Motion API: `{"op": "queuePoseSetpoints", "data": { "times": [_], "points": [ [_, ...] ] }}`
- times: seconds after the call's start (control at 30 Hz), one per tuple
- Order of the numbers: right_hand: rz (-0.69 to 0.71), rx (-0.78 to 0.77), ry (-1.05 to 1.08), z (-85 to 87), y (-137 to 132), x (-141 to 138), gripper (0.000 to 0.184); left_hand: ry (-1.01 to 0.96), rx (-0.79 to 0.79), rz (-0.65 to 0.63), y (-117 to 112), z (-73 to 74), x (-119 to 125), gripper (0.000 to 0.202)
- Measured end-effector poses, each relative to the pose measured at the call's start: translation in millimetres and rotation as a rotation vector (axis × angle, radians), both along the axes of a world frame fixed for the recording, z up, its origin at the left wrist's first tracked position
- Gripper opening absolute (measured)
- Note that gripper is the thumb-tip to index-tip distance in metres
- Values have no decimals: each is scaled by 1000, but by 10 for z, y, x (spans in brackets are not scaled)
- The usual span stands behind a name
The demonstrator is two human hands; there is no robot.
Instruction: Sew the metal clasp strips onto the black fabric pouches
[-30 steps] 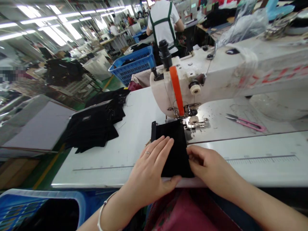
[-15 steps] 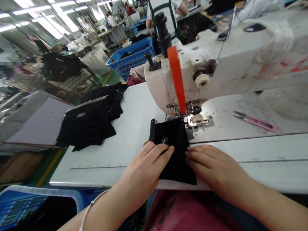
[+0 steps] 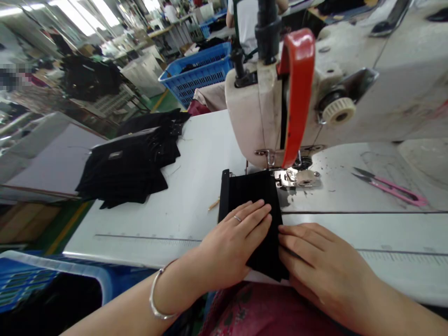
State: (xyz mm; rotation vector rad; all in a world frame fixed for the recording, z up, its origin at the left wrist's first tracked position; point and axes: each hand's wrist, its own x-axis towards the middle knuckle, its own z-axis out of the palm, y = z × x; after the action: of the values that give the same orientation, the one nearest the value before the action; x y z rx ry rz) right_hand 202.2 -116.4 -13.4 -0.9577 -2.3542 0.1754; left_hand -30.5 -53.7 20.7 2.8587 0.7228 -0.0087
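A black fabric piece, with a zipper-like strip along its left side and a gold-coloured zipper pull sticking out, lies on the white sewing table. Its far right corner is at the presser foot of the sewing machine; its near end reaches the table's front edge. My left hand rests flat on top of the piece, fingers stretched out. Along the right edge, my right hand has its fingers pressed together on the fabric; the thumb is hidden.
Pink-handled thread snips lie right of the presser foot. A stack of black fabric pieces is on the table's left. One blue basket stands at lower left, another blue basket behind the table. A person is beyond the machine.
My left hand has flattened on the fabric, its fingertips further right, and the small label seen before is now covered. My right hand still holds the right edge. The view has come closer to the machine.
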Motion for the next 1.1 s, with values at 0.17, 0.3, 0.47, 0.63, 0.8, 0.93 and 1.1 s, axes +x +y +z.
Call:
{"op": "queuePoseSetpoints", "data": {
  "times": [0.17,0.3,0.47,0.63,0.8,0.93,1.1],
  "points": [
    [-52,48,29,8,-123,-36,31,23,177,-30,-136,94,107,54],
    [-59,62,102,-1,-272,-25,30,-106,190,-46,-382,153,170,35],
    [-55,46,144,-70,-370,15,22,-547,68,226,-513,74,161,20],
    [-76,46,148,-136,-396,20,16,-447,91,188,-566,-95,226,22],
    [-69,50,110,-156,-403,37,14,-381,81,123,-561,-174,220,22],
    [-56,64,141,-131,-398,53,16,-431,61,106,-552,-139,198,21],
    [-59,64,139,-120,-397,64,18,-452,33,125,-548,-140,190,20]
  ]
}}
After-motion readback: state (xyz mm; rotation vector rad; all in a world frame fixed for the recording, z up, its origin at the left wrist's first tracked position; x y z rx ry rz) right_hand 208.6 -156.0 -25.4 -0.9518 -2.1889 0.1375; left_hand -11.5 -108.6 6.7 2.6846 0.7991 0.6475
